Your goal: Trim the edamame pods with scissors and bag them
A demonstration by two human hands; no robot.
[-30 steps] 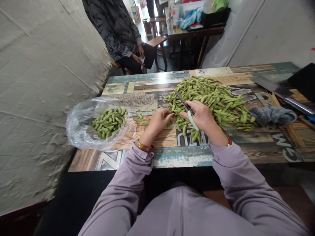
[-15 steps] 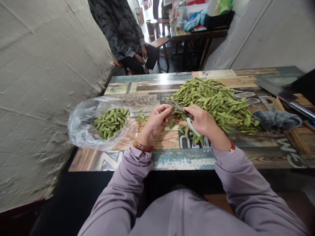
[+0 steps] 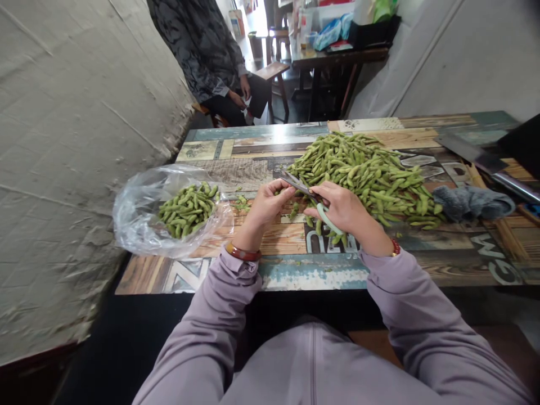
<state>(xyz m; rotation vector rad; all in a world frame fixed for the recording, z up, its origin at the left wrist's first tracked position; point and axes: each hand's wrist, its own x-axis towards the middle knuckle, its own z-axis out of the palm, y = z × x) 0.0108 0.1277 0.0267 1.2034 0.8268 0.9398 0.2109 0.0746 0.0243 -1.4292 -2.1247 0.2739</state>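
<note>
My left hand (image 3: 268, 205) is closed in a pinch; a bit of green shows at its fingers, an edamame pod mostly hidden by them. In my right hand (image 3: 341, 208) is a pair of scissors (image 3: 328, 219) with pale green handles, its dark blades reaching to the left fingertips. Just beyond and right of the scissors lies a large heap of edamame pods (image 3: 358, 171). To the left, a clear plastic bag (image 3: 134, 211) lies with its mouth spread around a smaller pile of pods (image 3: 185, 211). Small green trimmings (image 3: 241, 202) are scattered between bag and hands.
The patterned wooden table (image 3: 314, 275) carries a grey cloth (image 3: 472, 203) and a cleaver (image 3: 472, 154) at the right. A wall (image 3: 63, 140) runs along the left. Across the table sits a person (image 3: 206, 56), near another table (image 3: 337, 56) with goods on it.
The blades have shifted slightly left, closer over my left fingertips. Both hands keep their grip, and the view has moved a little.
</note>
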